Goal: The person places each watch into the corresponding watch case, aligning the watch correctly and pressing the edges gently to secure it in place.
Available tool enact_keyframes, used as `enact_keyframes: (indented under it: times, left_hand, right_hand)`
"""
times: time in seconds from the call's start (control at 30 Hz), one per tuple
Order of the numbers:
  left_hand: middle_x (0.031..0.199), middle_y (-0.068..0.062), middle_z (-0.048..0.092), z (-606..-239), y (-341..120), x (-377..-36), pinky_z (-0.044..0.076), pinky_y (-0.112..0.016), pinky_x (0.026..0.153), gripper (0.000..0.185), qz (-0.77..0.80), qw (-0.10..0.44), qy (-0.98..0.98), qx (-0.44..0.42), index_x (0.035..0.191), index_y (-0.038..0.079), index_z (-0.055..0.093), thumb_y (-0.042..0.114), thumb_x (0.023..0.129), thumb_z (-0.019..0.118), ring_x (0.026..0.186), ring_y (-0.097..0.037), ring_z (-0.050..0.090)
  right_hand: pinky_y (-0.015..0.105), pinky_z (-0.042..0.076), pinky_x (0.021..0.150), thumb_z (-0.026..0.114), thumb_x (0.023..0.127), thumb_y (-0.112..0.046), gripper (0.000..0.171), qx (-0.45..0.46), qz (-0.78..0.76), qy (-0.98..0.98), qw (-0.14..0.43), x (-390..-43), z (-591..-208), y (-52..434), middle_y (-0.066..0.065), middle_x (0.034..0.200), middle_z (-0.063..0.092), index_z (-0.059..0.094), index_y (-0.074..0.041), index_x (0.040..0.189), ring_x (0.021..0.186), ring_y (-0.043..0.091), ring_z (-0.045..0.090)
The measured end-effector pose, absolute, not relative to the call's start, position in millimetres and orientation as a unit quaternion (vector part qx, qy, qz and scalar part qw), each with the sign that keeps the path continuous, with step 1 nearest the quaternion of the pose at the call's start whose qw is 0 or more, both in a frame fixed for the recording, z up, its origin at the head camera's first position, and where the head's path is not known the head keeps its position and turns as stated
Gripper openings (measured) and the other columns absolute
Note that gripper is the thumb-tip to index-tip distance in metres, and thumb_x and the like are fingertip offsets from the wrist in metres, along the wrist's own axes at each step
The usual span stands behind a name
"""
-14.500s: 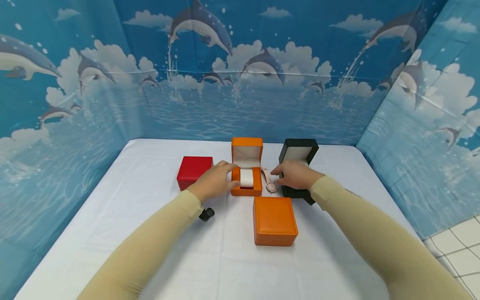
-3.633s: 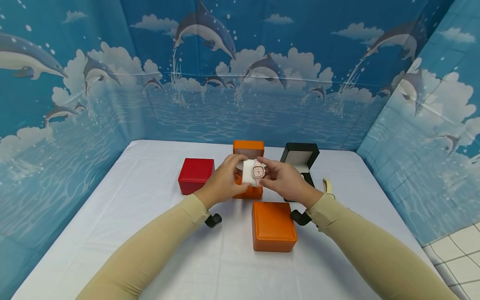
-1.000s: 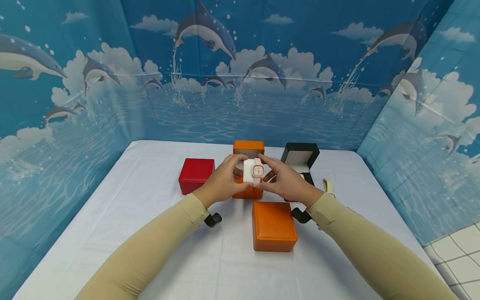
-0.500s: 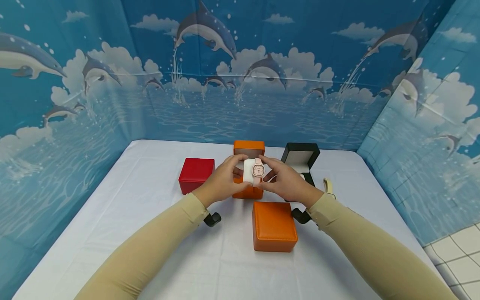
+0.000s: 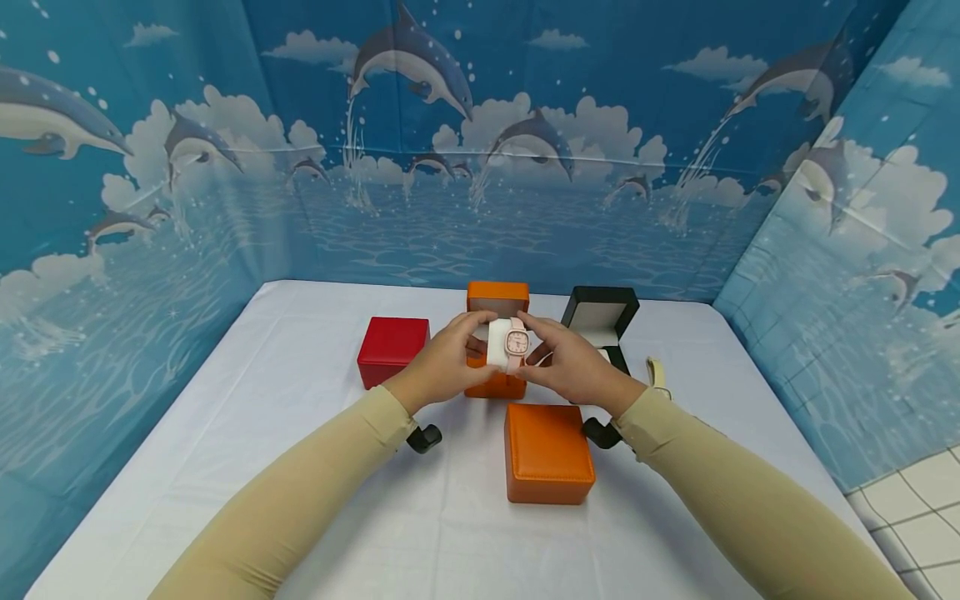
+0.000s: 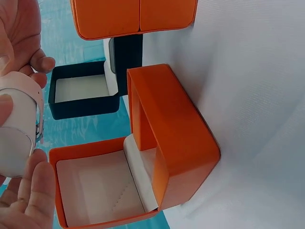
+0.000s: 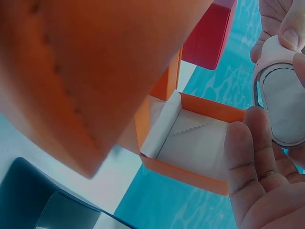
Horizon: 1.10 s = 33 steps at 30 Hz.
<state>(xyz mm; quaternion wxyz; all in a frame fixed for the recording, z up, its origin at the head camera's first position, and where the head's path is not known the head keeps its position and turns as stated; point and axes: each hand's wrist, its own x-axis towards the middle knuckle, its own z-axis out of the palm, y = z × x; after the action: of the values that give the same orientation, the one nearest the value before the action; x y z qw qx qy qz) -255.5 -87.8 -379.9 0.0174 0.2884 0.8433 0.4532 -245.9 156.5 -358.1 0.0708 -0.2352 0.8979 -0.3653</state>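
Observation:
A white watch cushion (image 5: 497,343) wears a square-faced wristwatch (image 5: 517,342) with a pale pink strap round its right end. My left hand (image 5: 450,354) grips the cushion's left part between thumb and fingers. With thumb and fingertips, my right hand (image 5: 573,362) pinches the strapped end from above and below. Both hold it above an open orange watch box (image 5: 497,387), whose compartment shows no cushion in the left wrist view. There, the strap's buckle and the cushion (image 6: 14,152) are visible, while the dial is hidden.
Left stands a closed red box (image 5: 393,346); in front, a closed orange box (image 5: 549,450). An open black box (image 5: 603,312) stands behind my right hand, partly covered. Further right lies a cream-coloured strap (image 5: 656,372), perhaps another watch. A dolphin-print curtain (image 5: 480,225) borders the white table.
Earliest, the watch lay on the table and the cushion sat in the open orange box. Both are now in my hands, strap round cushion. Over the last second almost nothing moved.

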Motion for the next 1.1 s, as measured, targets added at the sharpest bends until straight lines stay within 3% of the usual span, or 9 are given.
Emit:
enact_keyframes:
  times: [0.33,0.77,1.1]
  left_hand:
    - [0.156,-0.007,0.046,-378.5,-86.4,-255.2,0.060,-0.033,0.101,0.078,0.427,0.012,0.855,0.294,0.158,0.009,0.040,0.014,0.092,0.082,0.113,-0.019,0.067]
    - [0.155,-0.007,0.047,-379.3,-86.1,-255.4,0.061,-0.038,0.100,0.078,0.436,0.011,0.852,0.291,0.157,0.009,0.041,0.012,0.092,0.082,0.112,-0.019,0.068]
    - [0.155,-0.006,0.048,-378.8,-86.0,-254.9,0.061,-0.034,0.099,0.078,0.442,0.015,0.850,0.285,0.157,0.011,0.041,0.013,0.091,0.083,0.112,-0.018,0.069]
  right_hand:
    - [0.042,0.062,0.096,0.079,0.096,-0.017,0.090,-0.244,-0.355,0.900,0.068,-243.9,-357.5,154.3,0.018,0.164,0.040,0.025,-0.011,0.168,0.105,0.020,0.072]
    - [0.041,0.062,0.094,0.079,0.096,-0.018,0.089,-0.237,-0.359,0.900,0.076,-244.3,-356.4,152.4,0.016,0.165,0.038,0.026,-0.010,0.168,0.105,0.021,0.070]
    - [0.040,0.063,0.092,0.079,0.095,-0.017,0.090,-0.233,-0.367,0.897,0.084,-244.7,-355.4,152.6,0.015,0.166,0.037,0.026,-0.014,0.168,0.105,0.022,0.069]
